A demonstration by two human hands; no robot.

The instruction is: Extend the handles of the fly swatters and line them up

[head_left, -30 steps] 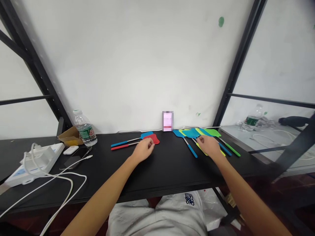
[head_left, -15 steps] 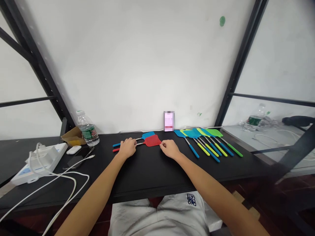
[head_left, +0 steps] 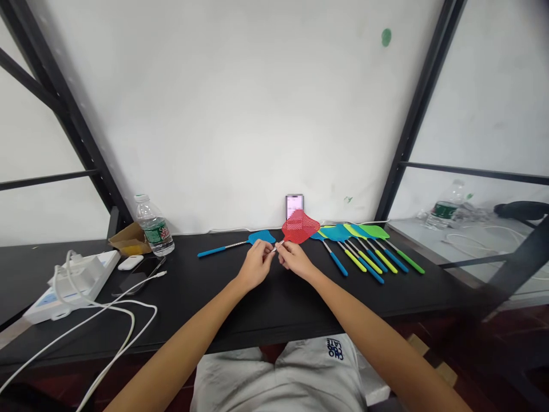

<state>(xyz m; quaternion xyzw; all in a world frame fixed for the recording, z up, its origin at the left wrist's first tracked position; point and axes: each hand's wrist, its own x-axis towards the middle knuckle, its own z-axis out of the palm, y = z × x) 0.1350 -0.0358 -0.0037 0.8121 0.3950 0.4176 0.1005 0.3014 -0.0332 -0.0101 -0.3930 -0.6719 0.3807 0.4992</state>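
A red fly swatter (head_left: 300,228) is held in front of me, its mesh head tilted up and to the right, partly covering the propped phone. My left hand (head_left: 257,264) is closed around the lower part of it; the red grip is hidden by the fingers. My right hand (head_left: 295,258) pinches the metal shaft just below the head, close beside the left. Behind my left hand a blue fly swatter (head_left: 227,247) lies on the black table with its grip pointing left. Several blue, yellow and green fly swatters (head_left: 355,233) lie fanned out to the right, overlapping.
A phone (head_left: 294,203) leans upright against the wall. At left stand a water bottle (head_left: 156,229), a cardboard box (head_left: 128,240), a white case (head_left: 131,262), a dark phone (head_left: 139,276) and a white power strip (head_left: 103,269) with trailing cables. Black frame posts (head_left: 418,120) flank the table (head_left: 300,315).
The red fly swatter has been lifted off the table and moved right, its head now raised. My left hand has come right, near my right hand, which has shifted from the head's tip to the shaft.
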